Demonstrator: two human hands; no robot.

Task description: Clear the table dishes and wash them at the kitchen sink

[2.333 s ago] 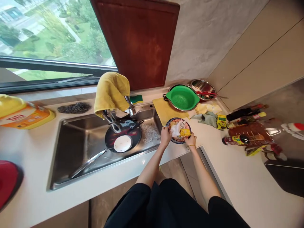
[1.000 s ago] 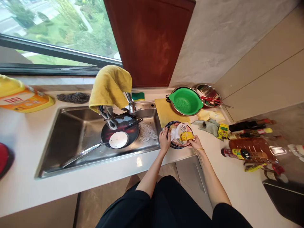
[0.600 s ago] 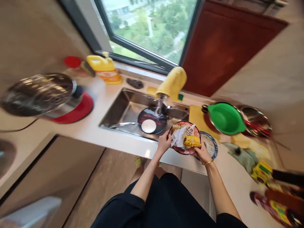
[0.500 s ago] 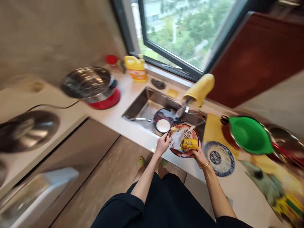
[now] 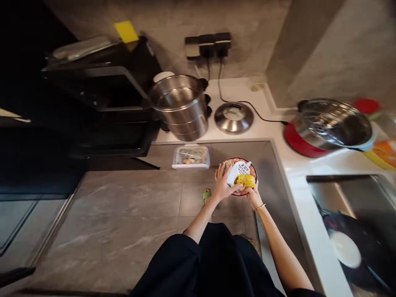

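Yellow corn point(image 5: 245, 180) catches my eye first, lying in a dark-rimmed bowl point(image 5: 253, 169) that the person carries in front of the body, above the floor point(image 5: 130, 214) and clear of the surface point(image 5: 262, 136). Beside the corn, white paper point(image 5: 240, 167) with dark print covers much of the bowl's pinkish inside. The right hand point(image 5: 253, 196) pinches the near rim, a gold bracelet point(image 5: 260, 207) at its wrist. The left hand point(image 5: 224, 183) lies across the other side, fingers a little spread, thumb reaching over toward the corn; whether it grips anything, I cannot tell.

Past the bowl, a tall steel pot point(image 5: 187, 113) stands on the surface, a domed lid point(image 5: 234, 119) lying just beside it. Below the pot, a white-rimmed container point(image 5: 191, 156) sits against the cabinet front. Off to the right, a red-based cooker point(image 5: 301, 143) stands near the sink point(image 5: 332, 190), where a dark pan point(image 5: 371, 243) holds a white disc point(image 5: 345, 249).
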